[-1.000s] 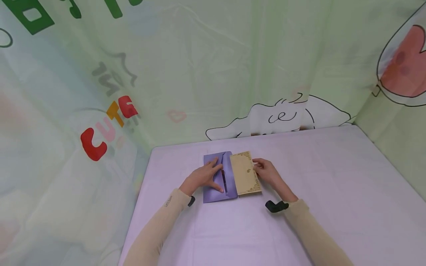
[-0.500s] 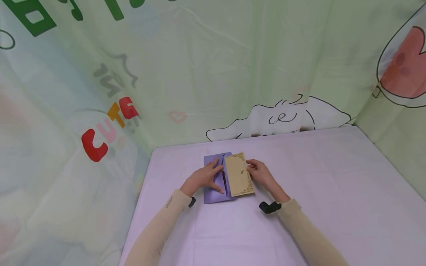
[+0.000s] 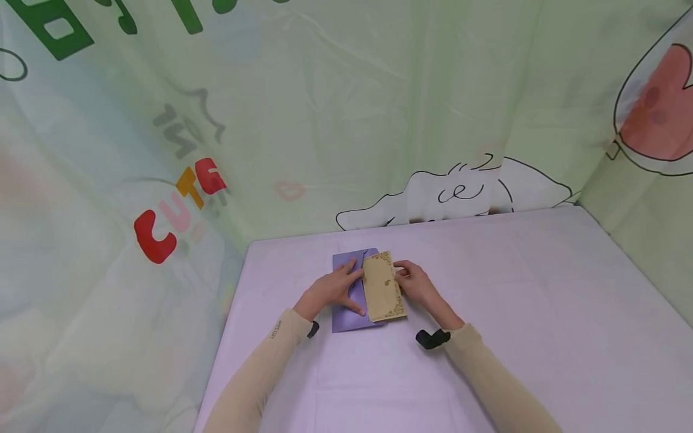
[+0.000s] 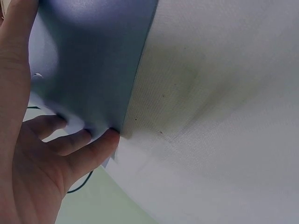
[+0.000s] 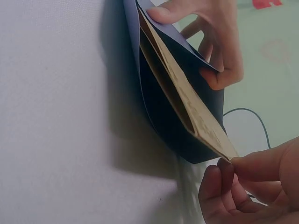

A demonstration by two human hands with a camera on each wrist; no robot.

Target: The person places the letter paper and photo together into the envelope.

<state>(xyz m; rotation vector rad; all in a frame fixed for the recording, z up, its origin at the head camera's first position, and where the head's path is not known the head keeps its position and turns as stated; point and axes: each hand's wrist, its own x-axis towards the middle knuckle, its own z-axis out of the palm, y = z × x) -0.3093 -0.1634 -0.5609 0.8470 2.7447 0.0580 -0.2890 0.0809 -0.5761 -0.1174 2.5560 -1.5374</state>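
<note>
A cream folded card (image 3: 383,291) with brown ornamental corners overlaps the right part of a purple envelope (image 3: 346,323) in the head view. Thumb and fingers of my right hand (image 3: 415,282) pinch the card's right edge; the right wrist view shows this grip up close at the card's corner (image 5: 215,135). There, the card's far end lies inside the parted mouth of the envelope (image 5: 152,105), dark within. My left hand (image 3: 331,290) rests on the envelope with thumb and fingers spread. In the left wrist view its fingertips (image 4: 110,137) touch the envelope's edge.
A pale lilac cloth covers the table (image 3: 541,313). Behind it hangs a light green printed curtain (image 3: 335,108), with colourful letters on the left side. A black strap device (image 3: 433,339) sits at the right wrist.
The right hand has slid the card leftward, over the envelope's slot and further across the envelope. The left hand has stayed in place on the envelope.
</note>
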